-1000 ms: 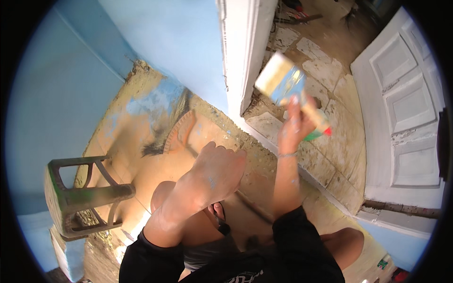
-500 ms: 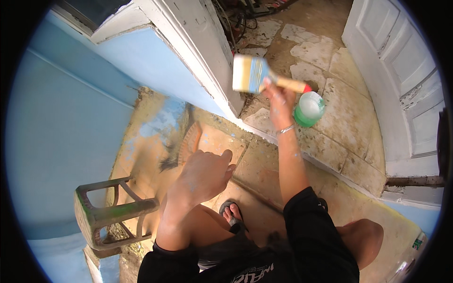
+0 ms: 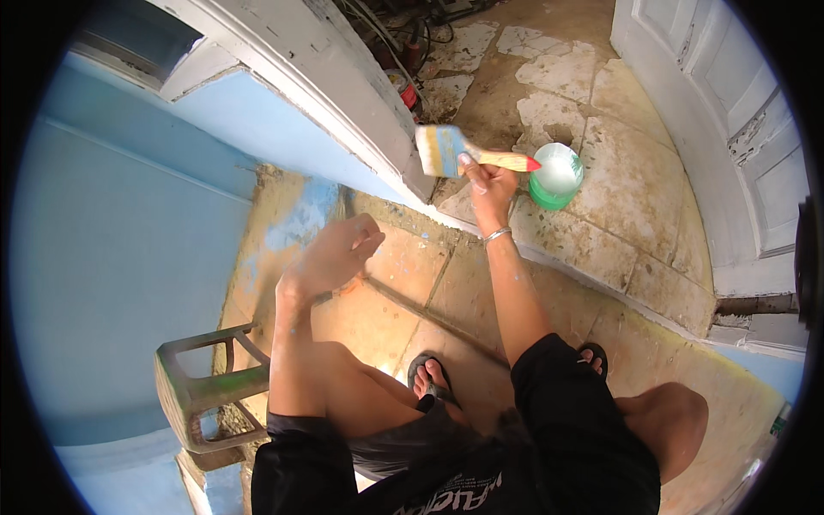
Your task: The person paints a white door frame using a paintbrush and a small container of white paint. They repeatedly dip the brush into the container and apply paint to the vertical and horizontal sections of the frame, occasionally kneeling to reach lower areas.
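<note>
My right hand (image 3: 491, 190) is closed around the wooden handle of a wide paintbrush (image 3: 444, 153). Its pale bristles point left toward the white door frame, and the red handle end reaches the rim of a green tub (image 3: 550, 200) of white paint. My left hand (image 3: 336, 251) hangs over the floor with its fingers curled in and slightly blurred; nothing shows in them. Beneath that hand lies a broom (image 3: 350, 286), of which only an orange bit and what looks like its long handle along the tiles can be seen.
A worn plastic stool (image 3: 212, 388) lies on its side at the left by the light blue wall (image 3: 129, 283). The white door frame (image 3: 343, 94) rises ahead, and a white panelled door (image 3: 725, 129) stands at the right. Cables and clutter (image 3: 412, 39) sit beyond the doorway.
My left hand has moved up and to the left, now covering most of the broom. The right hand and paintbrush have shifted slightly left and down in the view, still beside the tub.
</note>
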{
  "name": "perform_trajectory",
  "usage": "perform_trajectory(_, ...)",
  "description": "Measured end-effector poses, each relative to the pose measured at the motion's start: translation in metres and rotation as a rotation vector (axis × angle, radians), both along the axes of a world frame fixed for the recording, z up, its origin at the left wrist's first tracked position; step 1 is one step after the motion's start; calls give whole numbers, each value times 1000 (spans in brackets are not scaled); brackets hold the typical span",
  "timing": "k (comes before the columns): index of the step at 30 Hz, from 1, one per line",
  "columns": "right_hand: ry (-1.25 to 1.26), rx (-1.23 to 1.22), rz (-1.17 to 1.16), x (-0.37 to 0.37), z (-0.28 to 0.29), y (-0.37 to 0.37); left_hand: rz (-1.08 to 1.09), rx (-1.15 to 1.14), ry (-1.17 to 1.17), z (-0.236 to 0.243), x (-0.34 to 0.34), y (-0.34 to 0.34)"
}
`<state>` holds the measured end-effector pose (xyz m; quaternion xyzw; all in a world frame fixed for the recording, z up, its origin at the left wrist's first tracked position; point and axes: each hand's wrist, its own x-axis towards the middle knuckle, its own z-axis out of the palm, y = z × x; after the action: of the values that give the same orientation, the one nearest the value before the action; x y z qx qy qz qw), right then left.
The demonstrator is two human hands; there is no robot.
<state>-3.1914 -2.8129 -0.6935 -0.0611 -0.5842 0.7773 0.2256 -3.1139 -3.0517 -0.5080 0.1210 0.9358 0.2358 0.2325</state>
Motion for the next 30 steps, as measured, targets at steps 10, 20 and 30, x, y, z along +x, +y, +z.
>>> perform_trajectory(10, -100, -416, 82, -11, 11, -37, -59, -30, -80, -24, -13, -12)
perform_trajectory(20, 327, -619, 66, -21, 67, -47, -52, -36, -131, -41, -27, -15)
perform_trajectory(30, -14, -101, -84, 29, 8, -43, -58, -37, -154, -28, -17, -19)
